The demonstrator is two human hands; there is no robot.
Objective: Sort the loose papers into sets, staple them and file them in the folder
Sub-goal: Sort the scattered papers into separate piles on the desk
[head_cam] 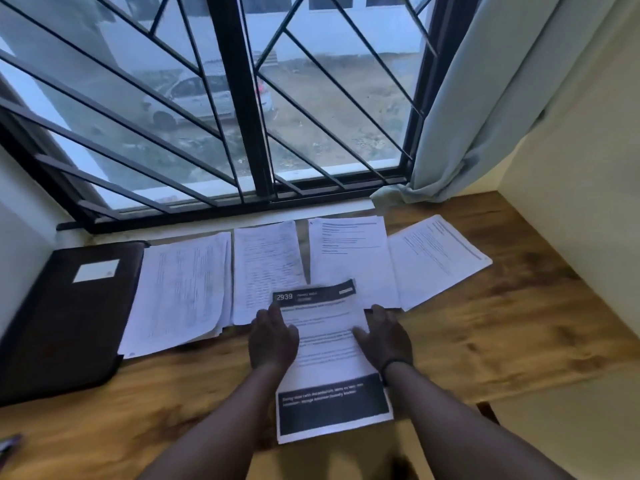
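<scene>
Left hand and right hand, fingers flat, pressing the thin, floppy paper stack at lower centre; likely best pinched at side edges.

Both your bare forearms reach forward, hands low and side by side.

Your left hand lies palm down, fingers straight and together, pointing away from you. Your right hand mirrors it, palm down, fingers extended, thumb angled inward toward the left. A thin dark band circles your right wrist. The two hands are near each other, not touching.
</scene>
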